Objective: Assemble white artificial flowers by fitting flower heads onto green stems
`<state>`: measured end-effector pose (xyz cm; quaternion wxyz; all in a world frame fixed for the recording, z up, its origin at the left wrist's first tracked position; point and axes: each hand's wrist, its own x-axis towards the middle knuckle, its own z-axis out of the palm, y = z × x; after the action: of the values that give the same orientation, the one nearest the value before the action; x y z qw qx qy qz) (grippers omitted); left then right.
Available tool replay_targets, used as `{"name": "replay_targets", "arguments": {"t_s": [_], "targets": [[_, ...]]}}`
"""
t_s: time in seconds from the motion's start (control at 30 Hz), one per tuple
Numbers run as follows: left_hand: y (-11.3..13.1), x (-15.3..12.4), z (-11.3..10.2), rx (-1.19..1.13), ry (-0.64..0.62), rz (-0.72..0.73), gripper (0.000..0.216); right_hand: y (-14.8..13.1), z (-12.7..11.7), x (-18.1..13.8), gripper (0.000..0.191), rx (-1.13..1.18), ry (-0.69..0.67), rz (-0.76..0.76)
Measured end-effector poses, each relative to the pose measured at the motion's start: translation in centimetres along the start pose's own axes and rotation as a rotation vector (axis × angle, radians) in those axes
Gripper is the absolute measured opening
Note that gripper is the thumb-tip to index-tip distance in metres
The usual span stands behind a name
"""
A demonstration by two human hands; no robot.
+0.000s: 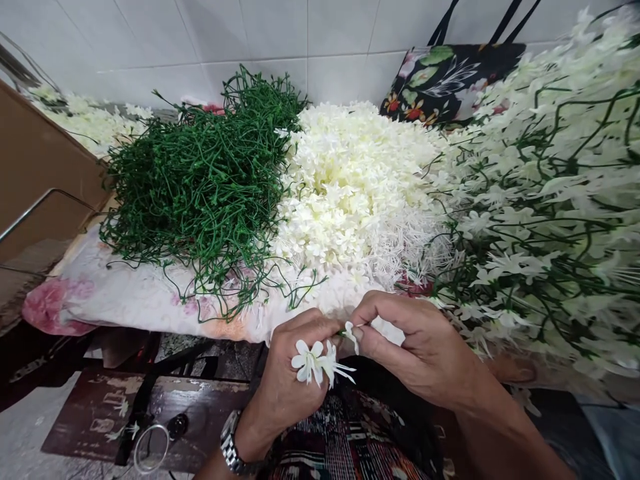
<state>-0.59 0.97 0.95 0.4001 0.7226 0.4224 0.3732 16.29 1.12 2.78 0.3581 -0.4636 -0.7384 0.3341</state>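
My left hand (303, 363), with a metal watch on its wrist, is closed round a green artificial flower stem, mostly hidden in the fist. White artificial flowers (309, 361) from it hang over the back of the fingers. Close beside it, my right hand (413, 340) pinches a small white blossom (352, 337) between thumb and forefinger, at the tip of a green stem end. Just beyond the hands lie a heap of loose white blossoms (345, 173) and a pile of thin white stamens (410, 243). Farther left is a tangle of green plastic stems (200, 180).
Assembled white flower sprays (550, 220) are heaped high at the right. A floral cloth (125, 293) covers the work surface. A cardboard box (45, 173) stands at left, a floral bag (450, 80) against the tiled wall. Below left is a wooden bench (200, 413) with a clear ring-shaped object (151, 448).
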Motion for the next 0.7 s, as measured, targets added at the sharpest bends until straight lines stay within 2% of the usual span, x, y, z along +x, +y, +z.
{"name": "replay_targets", "arguments": {"t_s": [0.33, 0.7], "targets": [[-0.9, 0.1, 0.1, 0.003, -0.038, 0.009, 0.021, 0.4, 0.0, 0.0, 0.013, -0.148, -0.056, -0.067], [-1.8, 0.4, 0.7, 0.071, 0.002, 0.030, 0.022, 1.4, 1.5, -0.1, 0.015, -0.153, 0.015, -0.091]]}}
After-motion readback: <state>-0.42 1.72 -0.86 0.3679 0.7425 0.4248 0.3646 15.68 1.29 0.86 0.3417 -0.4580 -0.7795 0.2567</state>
